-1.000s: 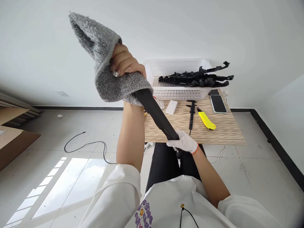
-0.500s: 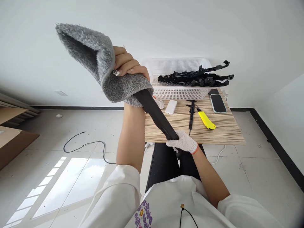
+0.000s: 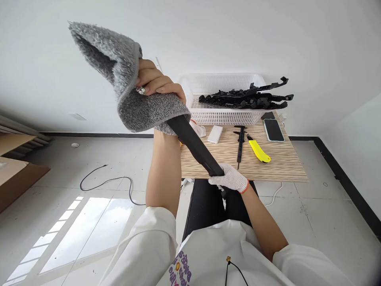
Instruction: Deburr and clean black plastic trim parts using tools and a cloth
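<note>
My left hand (image 3: 157, 81), bare, is closed around a fluffy grey cloth (image 3: 101, 51), which is wrapped over the upper part of a long black plastic strip (image 3: 193, 143). The strip slants from upper left down to my lap, and its far end is hidden in the cloth. Lower down, my right hand (image 3: 230, 177) in a white knit glove with an orange cuff grips the strip near its bottom end. Below that hand, small black and white bits of the end show, too small to make out.
Against the wall, a white plastic basket (image 3: 226, 118) holds several black strips (image 3: 253, 97). On the wooden table (image 3: 217, 159) lie a white glove (image 3: 199, 129), a white box-shaped item (image 3: 215, 134), a black caliper (image 3: 240, 143), a yellow utility knife (image 3: 258, 151) and a phone (image 3: 274, 130). A black cable (image 3: 119, 178) lies on the floor.
My left hand and the cloth have shifted slightly left along the strip, and the cloth's fold has changed shape. The gloved right hand keeps its grip in the same place.
</note>
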Motion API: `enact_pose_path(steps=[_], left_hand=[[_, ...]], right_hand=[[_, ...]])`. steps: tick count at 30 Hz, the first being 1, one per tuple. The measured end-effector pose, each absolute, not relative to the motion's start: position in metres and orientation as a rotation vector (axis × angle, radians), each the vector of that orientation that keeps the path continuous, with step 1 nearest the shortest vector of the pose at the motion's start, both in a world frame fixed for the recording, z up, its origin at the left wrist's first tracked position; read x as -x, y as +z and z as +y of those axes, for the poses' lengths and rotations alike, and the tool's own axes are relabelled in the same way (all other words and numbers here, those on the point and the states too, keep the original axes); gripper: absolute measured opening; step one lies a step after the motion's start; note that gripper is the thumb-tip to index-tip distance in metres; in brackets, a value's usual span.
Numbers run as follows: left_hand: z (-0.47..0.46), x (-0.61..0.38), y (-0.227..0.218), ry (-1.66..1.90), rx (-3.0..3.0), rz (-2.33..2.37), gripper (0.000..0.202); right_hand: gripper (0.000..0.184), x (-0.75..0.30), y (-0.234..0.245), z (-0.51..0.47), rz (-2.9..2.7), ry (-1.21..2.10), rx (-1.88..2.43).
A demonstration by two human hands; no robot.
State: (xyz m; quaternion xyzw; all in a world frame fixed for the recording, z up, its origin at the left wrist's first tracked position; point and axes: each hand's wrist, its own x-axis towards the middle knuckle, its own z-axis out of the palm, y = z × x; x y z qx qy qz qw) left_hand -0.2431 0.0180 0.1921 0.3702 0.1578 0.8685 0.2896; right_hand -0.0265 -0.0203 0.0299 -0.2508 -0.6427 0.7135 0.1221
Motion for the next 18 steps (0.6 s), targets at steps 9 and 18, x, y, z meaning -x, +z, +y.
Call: enact_pose_path(steps=[9,18], left_hand=[[0.0,0.236,0.185,2.354,-1.089,0.623,0.016],[0.0,0.245,0.191,2.453,-0.95,0.951,0.031]], right_hand=[[0.03,0.027,0.027,-0.021,-1.866,2.087,0.702],[0.031,0.026,0.03,-0.021,-1.938,2.066,0.711]])
